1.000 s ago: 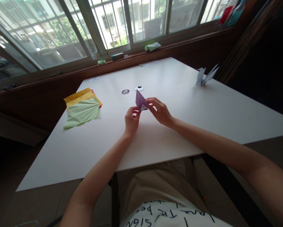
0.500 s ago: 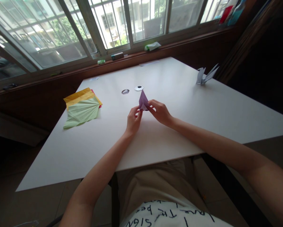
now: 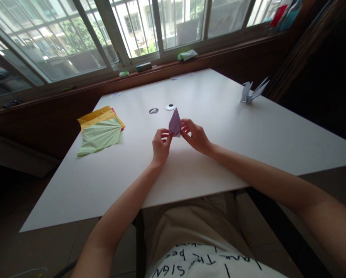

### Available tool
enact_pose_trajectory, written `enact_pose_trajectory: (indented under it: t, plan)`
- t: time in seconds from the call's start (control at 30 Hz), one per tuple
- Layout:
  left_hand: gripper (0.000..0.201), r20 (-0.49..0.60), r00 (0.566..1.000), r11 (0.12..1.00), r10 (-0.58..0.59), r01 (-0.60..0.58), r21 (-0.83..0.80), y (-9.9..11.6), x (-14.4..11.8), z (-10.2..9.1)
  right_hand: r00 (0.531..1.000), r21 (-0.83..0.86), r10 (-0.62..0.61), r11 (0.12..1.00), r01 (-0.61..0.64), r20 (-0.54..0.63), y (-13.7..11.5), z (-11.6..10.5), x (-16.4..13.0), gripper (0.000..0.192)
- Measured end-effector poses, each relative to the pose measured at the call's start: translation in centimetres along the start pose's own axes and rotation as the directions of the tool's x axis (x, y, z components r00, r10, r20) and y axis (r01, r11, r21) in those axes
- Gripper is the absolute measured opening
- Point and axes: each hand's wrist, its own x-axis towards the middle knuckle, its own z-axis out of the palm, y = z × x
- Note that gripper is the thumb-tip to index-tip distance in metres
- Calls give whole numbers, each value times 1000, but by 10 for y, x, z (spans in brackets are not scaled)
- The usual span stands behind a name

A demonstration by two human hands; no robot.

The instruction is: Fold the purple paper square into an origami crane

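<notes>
Here we pinch a folded purple paper [image 3: 175, 123] between our left hand [image 3: 160, 146] and right hand [image 3: 196, 136], held above the white worktop [image 3: 219, 127]; our shirt [image 3: 207, 262] shows mirrored lettering, partly "SIGN".

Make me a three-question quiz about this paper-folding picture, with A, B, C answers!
1. Where is the white paper crane?
A. far right of the table
B. on the windowsill
C. on the lap

2. What colour is the folded paper in the hands?
A. green
B. purple
C. red

3. How is it held?
A. flat under one palm
B. lying untouched
C. pinched by both hands

Answers: 1 A, it stands near the table edge on the right. 2 B, it looks purple. 3 C, left hand and right hand both grip its lower end.
</notes>
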Motion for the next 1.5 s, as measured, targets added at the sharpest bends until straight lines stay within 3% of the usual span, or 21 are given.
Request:
enact_pose_trajectory:
  t: [0.2, 0.47, 0.9, 1.17, 1.37, 1.5]
  plan:
    - [20, -62, 998, 998, 14, -17, -54, -2, 0, -1, 1000, 41, -15, 999, 15, 3, 6, 2, -1, 47]
    - [16, -47, 999, 999, 26, -28, -33, -1, 0, -1, 998, 37, 21, 999, -23, 59, 5, 2, -1, 36]
    - [15, -44, 998, 999, 46, -44, 30, 2, -1, -2, 998, 17, 20, 1000, -21, 62, 5, 2, -1, 43]
    - [18, -25, 1000, 999, 19, -19, 26, 2, -1, -1, 998, -8, 17, 1000, -17, 58, 3, 0, 0, 26]
    - [35, -18, 1000, 1000, -20, 19, -10, -4, 2, -1, 997, -69, 20, 998, -15, 71, 3, 1, 0, 12]
    - [30, -6, 999, 999, -32, 32, -16, -5, 2, -1, 995, -84, 30, 996, -22, 95, 2, 1, 0, 8]
